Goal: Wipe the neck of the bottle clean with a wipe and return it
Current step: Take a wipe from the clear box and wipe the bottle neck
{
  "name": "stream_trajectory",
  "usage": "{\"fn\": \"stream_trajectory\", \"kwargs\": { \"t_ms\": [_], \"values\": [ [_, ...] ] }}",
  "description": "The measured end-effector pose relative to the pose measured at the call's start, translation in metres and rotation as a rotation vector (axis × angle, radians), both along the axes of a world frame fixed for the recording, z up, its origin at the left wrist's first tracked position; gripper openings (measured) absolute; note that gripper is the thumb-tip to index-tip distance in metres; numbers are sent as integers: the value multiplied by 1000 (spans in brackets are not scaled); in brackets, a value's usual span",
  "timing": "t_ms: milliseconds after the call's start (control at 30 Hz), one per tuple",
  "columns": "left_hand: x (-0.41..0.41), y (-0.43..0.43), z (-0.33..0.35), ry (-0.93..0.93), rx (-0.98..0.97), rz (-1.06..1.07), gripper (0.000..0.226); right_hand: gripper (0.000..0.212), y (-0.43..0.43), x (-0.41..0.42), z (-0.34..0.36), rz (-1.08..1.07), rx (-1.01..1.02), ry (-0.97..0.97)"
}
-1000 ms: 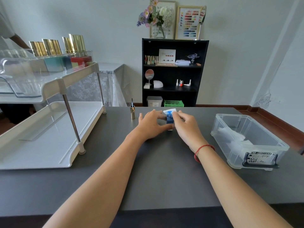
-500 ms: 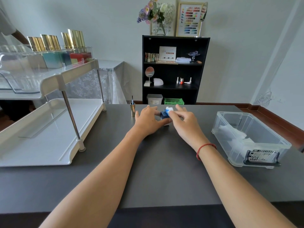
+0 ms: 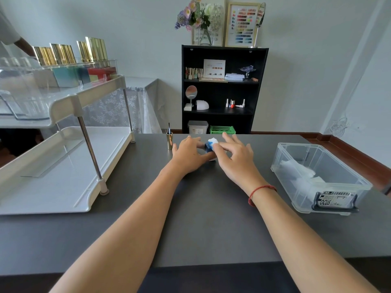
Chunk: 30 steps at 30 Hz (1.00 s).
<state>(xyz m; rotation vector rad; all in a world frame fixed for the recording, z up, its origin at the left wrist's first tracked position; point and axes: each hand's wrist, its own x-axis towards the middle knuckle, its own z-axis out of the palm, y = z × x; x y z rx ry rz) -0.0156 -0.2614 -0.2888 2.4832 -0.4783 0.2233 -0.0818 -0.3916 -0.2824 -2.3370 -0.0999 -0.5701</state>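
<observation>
A pale-walled room fills the upper half of the frame, and a dark grey table (image 3: 203, 218) spans the lower half from edge to edge. At the left of the frame a white two-tier rack (image 3: 63, 166) stands on the table, its upper shelf carrying a clear tray with gold-capped boxes (image 3: 63, 53). Against the back wall, at upper centre, is a black bookshelf (image 3: 224, 89) with a vase of flowers (image 3: 196, 17) and a framed colour chart (image 3: 243, 24) on top. At the right of the frame a clear plastic bin (image 3: 317, 176) sits on the table with white wipes lying inside it. Both forearms reach up from the bottom edge toward the centre of the frame, the right wrist wearing a red string bracelet (image 3: 261, 192). The left hand (image 3: 188, 155) and right hand (image 3: 237, 157) meet close together around a small blue bottle (image 3: 208, 148) standing on the table at the centre. The left hand's fingers curl against the bottle's side, steadying it, while the right hand's thumb and forefinger pinch a white wipe (image 3: 212, 142), stained blue, against the top of the bottle. Just left of the left hand, a gold cap with its brush (image 3: 169, 140) pointing upward stands on the table.
</observation>
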Motion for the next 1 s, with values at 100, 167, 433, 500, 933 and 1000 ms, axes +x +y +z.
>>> {"fn": "stream_trajectory", "kwargs": {
  "t_ms": [100, 167, 433, 500, 933, 1000],
  "values": [
    [4, 1, -3, -5, -16, -23, 39, 33, -2, 0, -1, 13, -20, -1],
    [5, 1, -4, -5, -14, -32, 41, 32, -1, 1, -1, 40, 55, -16],
    [-4, -4, 1, -2, 72, -30, 56, 36, -7, 5, 0, -48, 163, -139],
    [-3, -4, 0, -16, 65, -42, 48, 36, -6, 5, -2, -47, 24, -77],
    [-13, -6, 1, -84, -30, -162, 26, 20, -10, 7, -4, -58, 128, -153],
    [-13, -6, 1, -86, -35, -164, 25, 23, -12, 8, -4, -72, 84, -150]
  ]
}}
